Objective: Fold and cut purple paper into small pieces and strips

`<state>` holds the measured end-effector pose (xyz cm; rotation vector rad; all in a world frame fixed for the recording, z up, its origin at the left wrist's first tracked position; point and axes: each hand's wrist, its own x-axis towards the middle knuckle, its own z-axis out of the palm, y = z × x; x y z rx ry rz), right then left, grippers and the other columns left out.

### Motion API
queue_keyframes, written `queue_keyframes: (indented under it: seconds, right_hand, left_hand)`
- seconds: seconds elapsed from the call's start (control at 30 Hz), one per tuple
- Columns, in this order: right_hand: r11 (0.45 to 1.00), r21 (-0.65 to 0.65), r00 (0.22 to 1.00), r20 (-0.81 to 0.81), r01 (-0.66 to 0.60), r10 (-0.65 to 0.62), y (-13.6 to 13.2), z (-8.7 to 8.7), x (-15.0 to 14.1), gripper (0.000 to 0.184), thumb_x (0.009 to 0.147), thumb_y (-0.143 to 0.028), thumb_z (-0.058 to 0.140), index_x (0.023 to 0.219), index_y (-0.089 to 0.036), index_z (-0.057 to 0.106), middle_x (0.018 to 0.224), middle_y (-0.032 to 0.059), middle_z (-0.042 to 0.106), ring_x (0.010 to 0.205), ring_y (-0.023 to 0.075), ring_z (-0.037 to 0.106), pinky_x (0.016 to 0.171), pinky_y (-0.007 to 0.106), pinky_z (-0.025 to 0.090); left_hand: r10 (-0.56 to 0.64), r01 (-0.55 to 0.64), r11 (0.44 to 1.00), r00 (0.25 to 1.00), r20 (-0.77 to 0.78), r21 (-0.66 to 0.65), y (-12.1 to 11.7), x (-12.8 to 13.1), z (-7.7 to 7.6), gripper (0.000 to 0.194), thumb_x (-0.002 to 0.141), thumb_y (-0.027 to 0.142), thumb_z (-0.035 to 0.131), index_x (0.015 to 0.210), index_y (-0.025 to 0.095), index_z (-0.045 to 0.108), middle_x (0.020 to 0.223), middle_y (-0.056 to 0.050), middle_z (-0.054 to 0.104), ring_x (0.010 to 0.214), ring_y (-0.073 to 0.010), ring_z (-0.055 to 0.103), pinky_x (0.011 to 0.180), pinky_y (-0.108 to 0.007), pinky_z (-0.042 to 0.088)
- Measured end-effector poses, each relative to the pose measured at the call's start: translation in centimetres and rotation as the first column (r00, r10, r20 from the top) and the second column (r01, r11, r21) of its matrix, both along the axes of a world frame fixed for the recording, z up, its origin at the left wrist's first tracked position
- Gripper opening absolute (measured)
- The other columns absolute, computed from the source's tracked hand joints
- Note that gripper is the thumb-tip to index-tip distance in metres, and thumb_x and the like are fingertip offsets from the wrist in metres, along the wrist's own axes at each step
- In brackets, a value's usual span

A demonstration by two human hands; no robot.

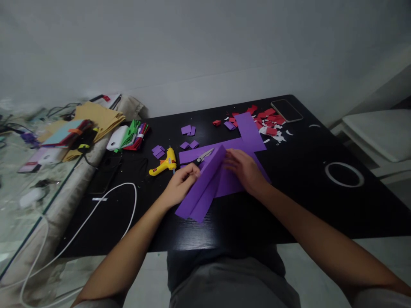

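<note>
Fingers (232, 161) bent, left hand (180, 183) and right hand (246, 171) at folded purple paper (205, 184)

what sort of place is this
Probably a craft corner in a home or small workroom: a yellow glue gun, scissors and cut purple paper lie on a black table against a plain wall.

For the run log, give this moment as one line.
left hand: on folded purple paper | right hand: at its upper edge | glue gun: on table
</note>
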<state>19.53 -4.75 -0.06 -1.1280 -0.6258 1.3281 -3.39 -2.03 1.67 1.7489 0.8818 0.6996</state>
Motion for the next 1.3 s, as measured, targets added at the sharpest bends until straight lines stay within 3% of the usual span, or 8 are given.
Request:
queue_keyframes:
  seconds: [0.13, 0.23, 0.3, 0.43, 0.5, 0.57, 0.77, 1.3]
  right_hand:
    - [0.998, 0.001, 0.997, 0.04, -0.062, 0.062, 0.8, 0.2, 1.4, 0.031, 0.084, -0.052, 0.074, 0.096, -0.023, 0.076, 0.109, 0.0053, 0.074, 0.103, 0.0206, 0.068, 0.09, 0.032, 0.052]
    - [0.973, 0.025, 0.965, 0.135, -0.23, 0.225, 0.9, 0.7, 2.2, 0.028, 0.08, -0.046, 0.079, 0.093, -0.021, 0.08, 0.105, 0.0066, 0.077, 0.099, 0.0204, 0.07, 0.093, 0.033, 0.052]
    - [0.91, 0.001, 0.897, 0.17, -0.414, 0.407, 0.7, 1.0, 2.5, 0.029, 0.078, -0.044, 0.082, 0.093, -0.02, 0.08, 0.1, 0.0068, 0.079, 0.091, 0.0192, 0.072, 0.089, 0.033, 0.053]
    - [0.696, -0.108, 0.653, 0.27, -0.71, 0.708, 0.2, 0.9, 2.2, 0.034, 0.076, -0.044, 0.085, 0.095, -0.018, 0.08, 0.095, 0.0065, 0.08, 0.073, 0.0156, 0.07, 0.069, 0.029, 0.054]
    - [0.617, -0.15, 0.549, 0.329, -0.773, 0.768, -0.1, 0.6, 1.7, 0.035, 0.077, -0.044, 0.083, 0.099, -0.018, 0.079, 0.087, 0.0045, 0.078, 0.069, 0.0152, 0.068, 0.061, 0.027, 0.051]
    - [0.591, -0.163, 0.49, 0.412, -0.79, 0.769, -0.5, 0.3, 1.1, 0.029, 0.079, -0.039, 0.079, 0.099, -0.018, 0.079, 0.08, 0.0023, 0.075, 0.069, 0.0148, 0.066, 0.06, 0.025, 0.048]
    - [0.619, -0.142, 0.408, 0.636, -0.773, 0.655, -1.5, 0.4, 0.0, 0.011, 0.079, -0.024, 0.071, 0.086, -0.017, 0.076, 0.07, -0.0004, 0.068, 0.065, 0.0135, 0.06, 0.063, 0.025, 0.045]
    - [0.64, -0.188, 0.388, 0.658, -0.745, 0.645, -1.8, 0.6, -0.4, 0.005, 0.073, -0.02, 0.064, 0.076, -0.018, 0.068, 0.064, -0.0026, 0.062, 0.061, 0.0125, 0.054, 0.059, 0.025, 0.041]
  left_hand:
    - [-0.241, 0.228, 0.963, 0.967, -0.079, -0.142, 0.4, -0.6, 0.6, 0.031, 0.097, 0.046, 0.058, 0.083, 0.018, 0.056, 0.07, 0.004, 0.045, 0.062, -0.0112, 0.04, 0.059, -0.023, 0.035]
    - [-0.33, 0.308, 0.934, 0.938, -0.107, -0.184, 0.7, -1.2, 0.9, 0.027, 0.096, 0.043, 0.062, 0.092, 0.017, 0.063, 0.072, 0.003, 0.053, 0.064, -0.0117, 0.047, 0.06, -0.022, 0.039]
    - [-0.363, 0.335, 0.922, 0.923, -0.131, -0.194, 0.8, -1.6, 1.0, 0.025, 0.096, 0.04, 0.063, 0.103, 0.016, 0.068, 0.074, 0.001, 0.06, 0.065, -0.0123, 0.051, 0.061, -0.023, 0.042]
    - [-0.422, 0.386, 0.903, 0.882, -0.21, -0.19, 0.7, -1.6, 0.7, 0.02, 0.094, 0.033, 0.066, 0.1, 0.015, 0.072, 0.079, -0.002, 0.069, 0.069, -0.0131, 0.058, 0.067, -0.024, 0.047]
    - [-0.44, 0.413, 0.897, 0.862, -0.25, -0.156, 0.5, -1.3, 0.3, 0.018, 0.094, 0.031, 0.067, 0.097, 0.015, 0.073, 0.081, -0.002, 0.071, 0.071, -0.0132, 0.06, 0.069, -0.024, 0.047]
    - [-0.43, 0.423, 0.901, 0.853, -0.295, -0.092, 0.1, -0.9, 0.1, 0.016, 0.095, 0.03, 0.066, 0.097, 0.016, 0.074, 0.08, -0.001, 0.07, 0.071, -0.0126, 0.06, 0.069, -0.023, 0.045]
    - [-0.382, 0.42, 0.907, 0.849, -0.366, 0.028, -0.5, -0.3, 0.3, 0.015, 0.096, 0.029, 0.063, 0.093, 0.017, 0.072, 0.074, 0.001, 0.066, 0.066, -0.0117, 0.056, 0.066, -0.023, 0.041]
    - [-0.386, 0.425, 0.905, 0.846, -0.367, 0.027, -1.1, 0.0, 0.6, 0.013, 0.094, 0.026, 0.062, 0.092, 0.017, 0.072, 0.073, 0.001, 0.065, 0.065, -0.0117, 0.054, 0.064, -0.024, 0.041]
